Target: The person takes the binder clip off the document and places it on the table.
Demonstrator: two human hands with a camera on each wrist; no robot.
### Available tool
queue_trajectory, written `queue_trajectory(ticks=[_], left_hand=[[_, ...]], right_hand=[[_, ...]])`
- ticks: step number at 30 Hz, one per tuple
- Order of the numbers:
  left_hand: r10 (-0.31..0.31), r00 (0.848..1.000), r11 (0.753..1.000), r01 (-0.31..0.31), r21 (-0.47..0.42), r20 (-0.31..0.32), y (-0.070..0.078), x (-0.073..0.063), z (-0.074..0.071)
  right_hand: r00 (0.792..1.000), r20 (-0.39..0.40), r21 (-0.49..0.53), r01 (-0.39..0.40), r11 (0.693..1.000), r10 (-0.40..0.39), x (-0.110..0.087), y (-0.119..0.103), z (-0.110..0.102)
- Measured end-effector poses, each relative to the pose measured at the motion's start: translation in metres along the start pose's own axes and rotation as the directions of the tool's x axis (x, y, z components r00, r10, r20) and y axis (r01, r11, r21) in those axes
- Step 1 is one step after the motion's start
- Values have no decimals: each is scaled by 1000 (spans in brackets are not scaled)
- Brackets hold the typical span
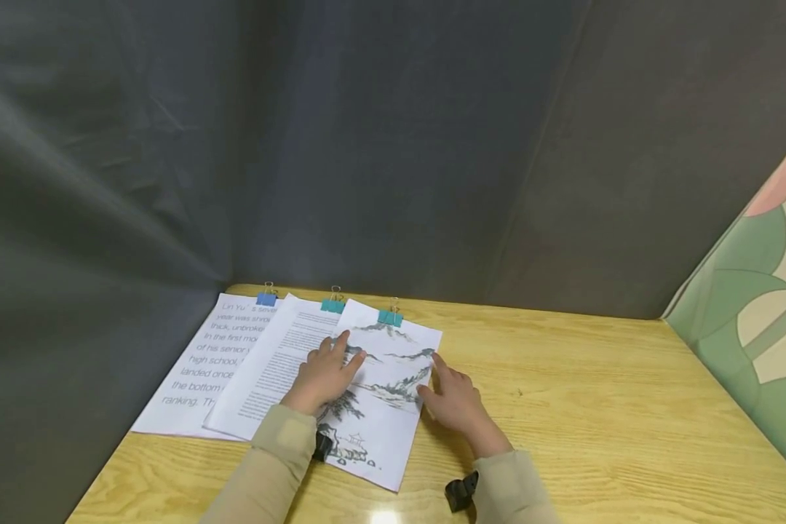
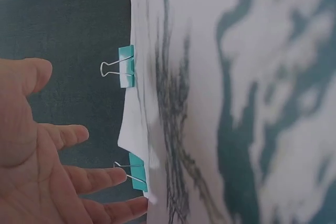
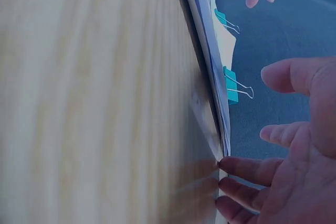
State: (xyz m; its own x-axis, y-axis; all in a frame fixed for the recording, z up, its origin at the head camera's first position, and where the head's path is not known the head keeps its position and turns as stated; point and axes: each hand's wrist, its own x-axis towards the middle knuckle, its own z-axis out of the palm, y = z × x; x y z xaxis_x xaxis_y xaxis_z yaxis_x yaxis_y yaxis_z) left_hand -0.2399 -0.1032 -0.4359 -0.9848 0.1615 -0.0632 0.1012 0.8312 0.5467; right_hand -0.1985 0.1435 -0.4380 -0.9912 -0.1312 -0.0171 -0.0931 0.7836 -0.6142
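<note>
A stack of paper (image 1: 383, 418) with an ink landscape on top lies slightly turned on the table, a teal binder clip (image 1: 390, 318) on its top edge. My left hand (image 1: 324, 375) rests over its left side, fingers spread and pointing toward the clip. At its right edge is my right hand (image 1: 455, 400), fingers extended. In the right wrist view, the fingertips (image 3: 231, 166) of that hand meet the stack's edge at the table. Left of the landscape, partly under it, lies a stack of small print (image 1: 282, 356) with a teal binder clip (image 1: 332, 304).
A large-print stack (image 1: 199, 364) with a blue binder clip (image 1: 266, 299) lies farthest left, overlapped by the small-print one. Dark curtain (image 1: 393, 145) rises behind the wooden table (image 1: 596, 407) and along its left. A leaf-patterned panel (image 1: 753, 291) borders the right side.
</note>
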Motion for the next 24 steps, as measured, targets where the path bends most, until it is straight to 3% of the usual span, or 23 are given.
queue_trajectory(ticks=[7,11,17,24], left_hand=[[13,1000,993,-9,-119,28,3,-2,-6],[28,998,988,-20,-152,50,6,-5,-6],[59,997,982,-50,-180,42,12,-5,-7],[52,996,966,-31,-257,77,13,-8,-7]], right_hand=[[1000,-3,136,8,991,-8,-2,1,-3],[999,16,278,-45,960,42,-4,6,-6],[992,21,509,-115,853,122,-3,18,-11],[979,70,714,-182,676,189,-2,28,-17]])
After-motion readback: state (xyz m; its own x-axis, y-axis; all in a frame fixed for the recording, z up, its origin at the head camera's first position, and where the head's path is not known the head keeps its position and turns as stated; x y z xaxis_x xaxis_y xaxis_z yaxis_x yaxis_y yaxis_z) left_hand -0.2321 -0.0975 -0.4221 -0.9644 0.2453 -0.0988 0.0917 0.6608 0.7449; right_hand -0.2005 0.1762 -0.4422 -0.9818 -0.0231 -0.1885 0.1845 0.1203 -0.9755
